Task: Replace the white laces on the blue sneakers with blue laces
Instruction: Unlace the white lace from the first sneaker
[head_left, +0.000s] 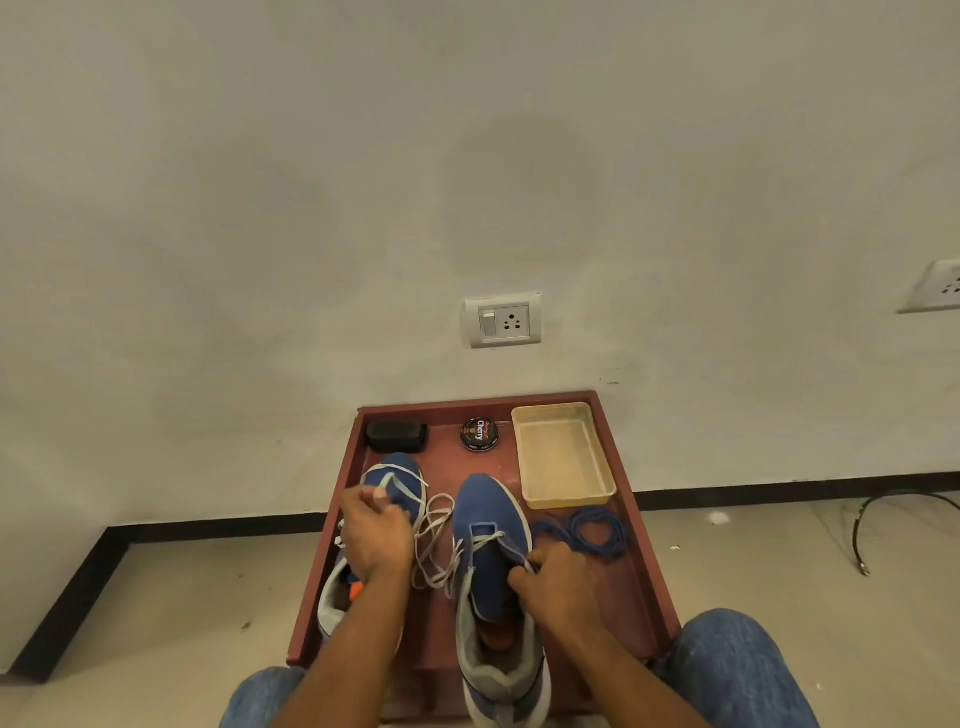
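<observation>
Red-brown tray (644, 561) on floor holds two blue sneakers: left sneaker (400, 480), right sneaker (488, 519). Left hand (375, 540) grip pinches white lace (434, 540) at left toe; right hand (558, 582) grip pinches right sneaker's lace. Blue laces (592, 530) coiled beside beige tub (563, 454); polish tin (479, 434) behind

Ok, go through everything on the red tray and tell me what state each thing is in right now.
Left sneaker: white lace partly undone, left hand pinching it.
Right sneaker: white lace loosened, right hand gripping it.
Blue laces: coiled, untouched.
Polish tin: lid on.
Plastic tray: empty.
Brush: unused.
</observation>
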